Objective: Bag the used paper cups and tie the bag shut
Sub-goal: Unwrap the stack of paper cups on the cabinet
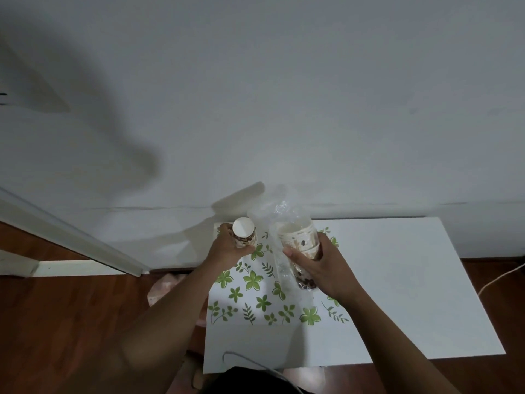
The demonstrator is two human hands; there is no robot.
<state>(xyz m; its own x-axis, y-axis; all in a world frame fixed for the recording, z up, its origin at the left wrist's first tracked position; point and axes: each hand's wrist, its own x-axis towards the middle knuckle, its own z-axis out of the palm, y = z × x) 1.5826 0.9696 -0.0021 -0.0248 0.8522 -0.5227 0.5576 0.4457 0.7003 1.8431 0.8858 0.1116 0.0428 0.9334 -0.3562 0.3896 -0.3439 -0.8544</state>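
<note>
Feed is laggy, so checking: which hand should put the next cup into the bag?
Left. The left hand grips a loose cup beside the bag; the right hand grips the bag with cups inside.

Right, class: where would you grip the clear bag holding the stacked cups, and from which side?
Around the stacked cups inside the clear bag, from its right, as the right hand does. The stack gives a firm round body, while the plastic above is loose and crumpled, probably poor to hold.
</note>
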